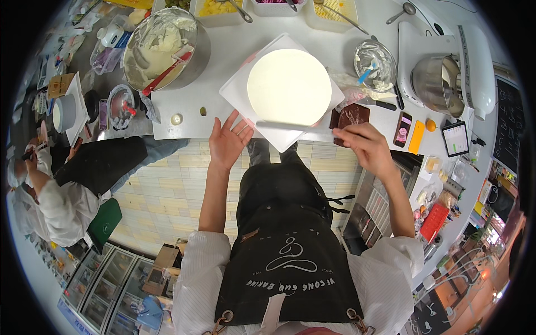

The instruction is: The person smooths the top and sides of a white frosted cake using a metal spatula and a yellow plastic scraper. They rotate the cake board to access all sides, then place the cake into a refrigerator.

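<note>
A round cake (pixel 289 87) with smooth cream on top stands on a square white board (pixel 234 93) near the counter's front edge. My right hand (pixel 365 146) grips the handle of a long metal icing spatula (pixel 289 127), whose blade lies level along the cake's near side; whether it touches the cream I cannot tell. At the board's left front corner is my left hand (pixel 229 140), palm up, fingers spread and holding nothing. Left of the cake, a large steel bowl (pixel 201 54) holds cream and a red spatula (pixel 167 73).
At right are a glass bowl (pixel 375 67) with a blue spatula, a knife (pixel 385 104), a phone (pixel 403 130), a tablet (pixel 455 138) and a stand mixer (pixel 477 71). Containers of fruit (pixel 220 9) line the back. A co-worker (pixel 71 197) stands at left beside another cake (pixel 64 113).
</note>
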{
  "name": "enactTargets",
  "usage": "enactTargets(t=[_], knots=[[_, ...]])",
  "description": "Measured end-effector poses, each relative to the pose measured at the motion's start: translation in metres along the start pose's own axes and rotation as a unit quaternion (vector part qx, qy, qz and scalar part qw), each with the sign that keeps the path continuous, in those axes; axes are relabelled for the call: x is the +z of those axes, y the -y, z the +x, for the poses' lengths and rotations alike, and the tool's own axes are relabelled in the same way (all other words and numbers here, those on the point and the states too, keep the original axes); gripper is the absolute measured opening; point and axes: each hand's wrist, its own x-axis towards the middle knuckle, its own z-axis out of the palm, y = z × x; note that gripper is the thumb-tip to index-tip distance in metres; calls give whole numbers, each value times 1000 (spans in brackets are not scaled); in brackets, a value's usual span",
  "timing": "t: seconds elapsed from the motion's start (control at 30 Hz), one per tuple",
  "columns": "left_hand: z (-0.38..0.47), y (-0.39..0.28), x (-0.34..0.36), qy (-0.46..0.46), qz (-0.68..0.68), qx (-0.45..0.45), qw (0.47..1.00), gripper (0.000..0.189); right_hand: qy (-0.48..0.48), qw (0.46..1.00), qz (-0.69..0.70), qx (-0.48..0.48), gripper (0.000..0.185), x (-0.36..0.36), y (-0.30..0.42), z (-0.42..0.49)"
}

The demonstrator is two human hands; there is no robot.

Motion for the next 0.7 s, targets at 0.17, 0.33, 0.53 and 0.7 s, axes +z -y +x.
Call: enactTargets(t=[0.17,0.33,0.53,0.7], knots=[[1,-2,2,-14,-14,9,1000,71,-93,995,21,42,39,-8,-15,-29],[2,4,6,-57,-28,18,998,73,-337,899,-47,276,33,1,-111,-74],[-7,8,12,-63,-1,0,998,73,-373,857,-139,327,38,59,-223,-68],[-10,7,9,-74,11,-3,997,72,-348,859,-182,328,39,71,-225,-98]])
